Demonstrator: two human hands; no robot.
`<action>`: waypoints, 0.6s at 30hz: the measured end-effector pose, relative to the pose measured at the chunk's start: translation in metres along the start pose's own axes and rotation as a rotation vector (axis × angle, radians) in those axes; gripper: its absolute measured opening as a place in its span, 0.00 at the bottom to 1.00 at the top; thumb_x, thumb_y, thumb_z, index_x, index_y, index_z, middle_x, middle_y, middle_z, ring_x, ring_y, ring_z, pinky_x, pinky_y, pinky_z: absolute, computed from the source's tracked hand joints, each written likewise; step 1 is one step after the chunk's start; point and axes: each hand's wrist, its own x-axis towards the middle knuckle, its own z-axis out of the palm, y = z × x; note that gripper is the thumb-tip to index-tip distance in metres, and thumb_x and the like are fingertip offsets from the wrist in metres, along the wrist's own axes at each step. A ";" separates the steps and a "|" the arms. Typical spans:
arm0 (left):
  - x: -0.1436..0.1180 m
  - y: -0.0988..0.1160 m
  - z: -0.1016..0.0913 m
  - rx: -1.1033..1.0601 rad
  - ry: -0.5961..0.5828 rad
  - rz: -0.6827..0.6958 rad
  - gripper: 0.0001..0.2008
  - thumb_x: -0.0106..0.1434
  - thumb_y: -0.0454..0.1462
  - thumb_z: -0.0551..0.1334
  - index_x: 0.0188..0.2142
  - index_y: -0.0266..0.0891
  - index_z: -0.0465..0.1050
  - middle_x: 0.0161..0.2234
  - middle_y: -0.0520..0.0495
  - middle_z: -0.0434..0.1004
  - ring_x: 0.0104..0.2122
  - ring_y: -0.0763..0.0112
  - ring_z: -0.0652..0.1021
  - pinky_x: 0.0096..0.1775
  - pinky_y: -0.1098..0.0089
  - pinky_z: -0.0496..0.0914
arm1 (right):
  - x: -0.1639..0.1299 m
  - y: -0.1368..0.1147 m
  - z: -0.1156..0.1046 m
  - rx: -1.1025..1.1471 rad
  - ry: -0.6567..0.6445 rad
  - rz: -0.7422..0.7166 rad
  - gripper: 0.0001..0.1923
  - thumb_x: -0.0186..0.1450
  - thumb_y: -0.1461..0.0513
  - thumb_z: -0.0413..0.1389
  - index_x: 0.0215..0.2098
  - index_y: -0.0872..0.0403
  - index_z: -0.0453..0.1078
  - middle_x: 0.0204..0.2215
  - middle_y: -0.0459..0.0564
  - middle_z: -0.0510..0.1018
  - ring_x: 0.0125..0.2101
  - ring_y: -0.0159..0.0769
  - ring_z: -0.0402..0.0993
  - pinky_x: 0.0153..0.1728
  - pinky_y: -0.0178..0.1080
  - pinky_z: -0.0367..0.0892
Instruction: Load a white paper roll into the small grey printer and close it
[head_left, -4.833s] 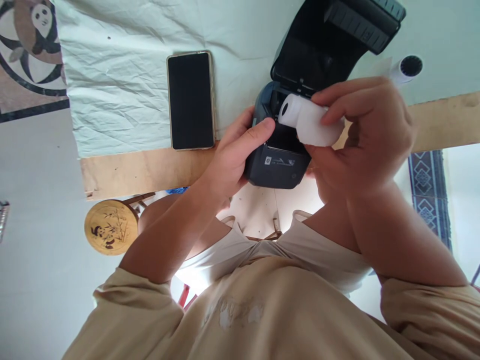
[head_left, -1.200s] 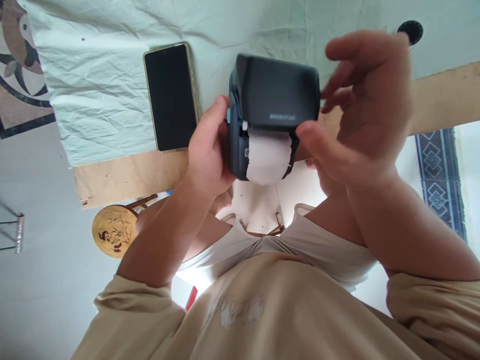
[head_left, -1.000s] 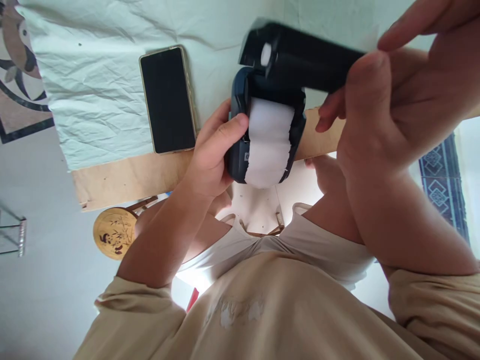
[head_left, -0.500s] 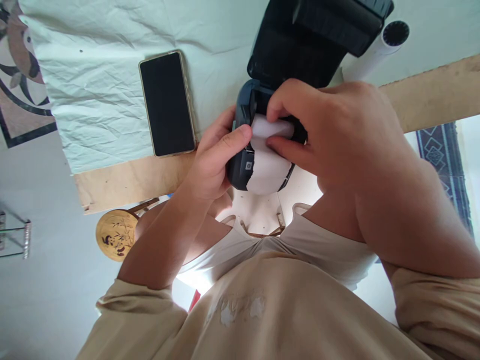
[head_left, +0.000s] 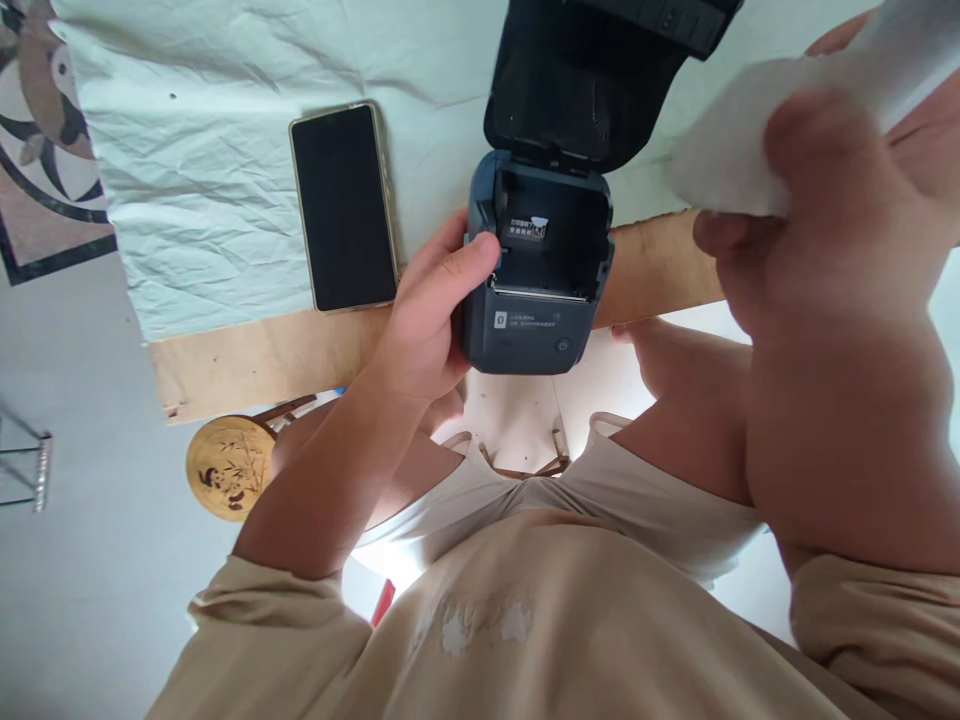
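My left hand (head_left: 442, 300) grips the left side of a dark portable label printer (head_left: 536, 330), its thumb on the rim. The printer's lid (head_left: 577, 90) stands open, and its paper bay (head_left: 555, 245) is bare, with a small printed label inside. To the right, my right hand (head_left: 847, 220) is blurred and closed on white paper (head_left: 735, 140), pinched between thumb and finger. Behind it at the upper right, fingers of what looks like another person's hand (head_left: 930, 140) are around a white tube-like thing (head_left: 907, 60), partly cut off by the frame.
A phone (head_left: 345, 210) with a dark screen lies on the pale green cloth (head_left: 202, 180), left of the printer. The table's wooden edge (head_left: 262, 365) runs in front of me. A round stool (head_left: 229, 468) with a panda picture stands at the lower left.
The white paper has come out of the printer's bay in my right hand, moving to the upper right. The white tube no longer stands beside the lid. My left hand keeps hold of the printer.
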 end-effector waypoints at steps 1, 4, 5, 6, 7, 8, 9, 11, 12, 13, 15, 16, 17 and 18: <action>0.000 0.000 0.000 -0.005 -0.004 -0.003 0.11 0.65 0.35 0.51 0.39 0.36 0.71 0.29 0.48 0.76 0.30 0.69 0.81 0.26 0.74 0.73 | -0.003 -0.002 0.004 0.005 0.036 -0.025 0.04 0.63 0.60 0.50 0.37 0.49 0.62 0.27 0.46 0.62 0.21 0.27 0.63 0.17 0.35 0.55; 0.000 0.000 0.000 -0.007 -0.020 0.002 0.11 0.66 0.34 0.50 0.38 0.35 0.71 0.28 0.49 0.75 0.27 0.72 0.81 0.26 0.75 0.73 | -0.010 -0.007 0.009 -0.165 0.005 -0.107 0.07 0.60 0.61 0.55 0.38 0.51 0.64 0.31 0.47 0.67 0.28 0.30 0.68 0.25 0.36 0.64; 0.000 0.000 -0.001 -0.007 -0.022 0.000 0.11 0.66 0.33 0.50 0.38 0.35 0.71 0.28 0.49 0.75 0.27 0.72 0.81 0.27 0.75 0.74 | -0.011 -0.008 0.009 -0.255 -0.021 -0.134 0.10 0.59 0.61 0.56 0.40 0.51 0.65 0.36 0.48 0.69 0.34 0.33 0.70 0.29 0.37 0.65; 0.000 0.000 -0.001 -0.004 -0.021 -0.003 0.12 0.66 0.33 0.49 0.38 0.35 0.71 0.27 0.50 0.75 0.27 0.73 0.80 0.28 0.75 0.74 | -0.011 -0.007 0.008 -0.328 -0.029 -0.163 0.14 0.58 0.60 0.57 0.43 0.51 0.66 0.39 0.48 0.71 0.40 0.36 0.70 0.32 0.37 0.66; 0.000 0.000 -0.001 0.003 -0.020 -0.006 0.12 0.66 0.33 0.49 0.38 0.35 0.70 0.27 0.50 0.75 0.27 0.74 0.80 0.28 0.75 0.74 | -0.010 -0.005 0.007 -0.379 -0.027 -0.193 0.17 0.57 0.60 0.59 0.45 0.50 0.66 0.42 0.48 0.72 0.43 0.38 0.70 0.34 0.38 0.66; -0.001 0.000 -0.001 0.012 -0.021 -0.008 0.12 0.66 0.33 0.48 0.38 0.35 0.70 0.27 0.50 0.76 0.26 0.75 0.80 0.27 0.76 0.74 | -0.009 -0.002 0.005 -0.420 -0.028 -0.207 0.20 0.56 0.61 0.60 0.47 0.49 0.66 0.45 0.47 0.72 0.45 0.38 0.70 0.37 0.39 0.66; -0.001 0.000 -0.001 0.020 -0.025 -0.006 0.13 0.66 0.33 0.48 0.38 0.35 0.70 0.28 0.50 0.76 0.25 0.75 0.80 0.26 0.76 0.74 | -0.008 0.001 0.004 -0.457 -0.034 -0.207 0.23 0.56 0.62 0.61 0.49 0.47 0.65 0.47 0.46 0.72 0.46 0.38 0.70 0.40 0.40 0.66; -0.001 0.000 -0.001 0.032 -0.033 0.006 0.13 0.66 0.33 0.47 0.38 0.35 0.70 0.28 0.50 0.76 0.23 0.76 0.79 0.25 0.77 0.73 | -0.006 0.007 0.003 -0.529 -0.040 -0.191 0.27 0.56 0.62 0.61 0.52 0.46 0.62 0.48 0.45 0.72 0.46 0.39 0.72 0.46 0.42 0.66; -0.001 0.000 -0.001 0.031 -0.036 0.009 0.13 0.66 0.33 0.47 0.38 0.35 0.70 0.28 0.50 0.76 0.23 0.76 0.79 0.24 0.77 0.72 | -0.005 0.009 0.004 -0.568 -0.051 -0.171 0.28 0.56 0.62 0.61 0.53 0.45 0.61 0.48 0.45 0.73 0.46 0.41 0.72 0.48 0.44 0.66; -0.001 0.000 0.000 0.027 -0.036 0.012 0.14 0.66 0.32 0.47 0.38 0.35 0.70 0.28 0.50 0.76 0.24 0.76 0.79 0.24 0.77 0.72 | -0.005 0.011 0.005 -0.603 -0.070 -0.144 0.29 0.56 0.63 0.61 0.55 0.45 0.60 0.46 0.45 0.74 0.46 0.42 0.73 0.48 0.46 0.66; -0.001 0.000 0.000 0.021 -0.033 0.020 0.14 0.66 0.31 0.46 0.38 0.34 0.70 0.28 0.50 0.75 0.24 0.76 0.79 0.24 0.77 0.71 | -0.005 0.014 0.007 -0.612 -0.103 -0.123 0.33 0.54 0.64 0.61 0.57 0.45 0.58 0.43 0.45 0.76 0.43 0.44 0.74 0.45 0.48 0.67; -0.001 -0.001 -0.001 0.022 -0.030 0.023 0.15 0.66 0.31 0.46 0.37 0.34 0.71 0.28 0.50 0.75 0.24 0.75 0.79 0.24 0.77 0.71 | -0.006 0.015 0.006 -0.578 -0.108 -0.141 0.35 0.54 0.65 0.61 0.58 0.44 0.58 0.43 0.45 0.76 0.43 0.43 0.74 0.44 0.47 0.68; -0.001 -0.001 -0.001 0.025 -0.031 0.024 0.15 0.66 0.32 0.46 0.37 0.34 0.71 0.28 0.50 0.76 0.24 0.76 0.79 0.23 0.78 0.71 | -0.005 0.016 0.004 -0.526 -0.092 -0.190 0.35 0.53 0.65 0.61 0.58 0.44 0.58 0.45 0.45 0.76 0.43 0.42 0.74 0.43 0.46 0.68; -0.001 -0.001 -0.002 0.028 -0.035 0.027 0.14 0.66 0.32 0.47 0.37 0.34 0.72 0.28 0.50 0.76 0.23 0.76 0.79 0.23 0.78 0.71 | -0.005 0.017 0.001 -0.466 -0.051 -0.266 0.34 0.54 0.65 0.61 0.57 0.42 0.60 0.47 0.44 0.75 0.44 0.41 0.74 0.42 0.44 0.68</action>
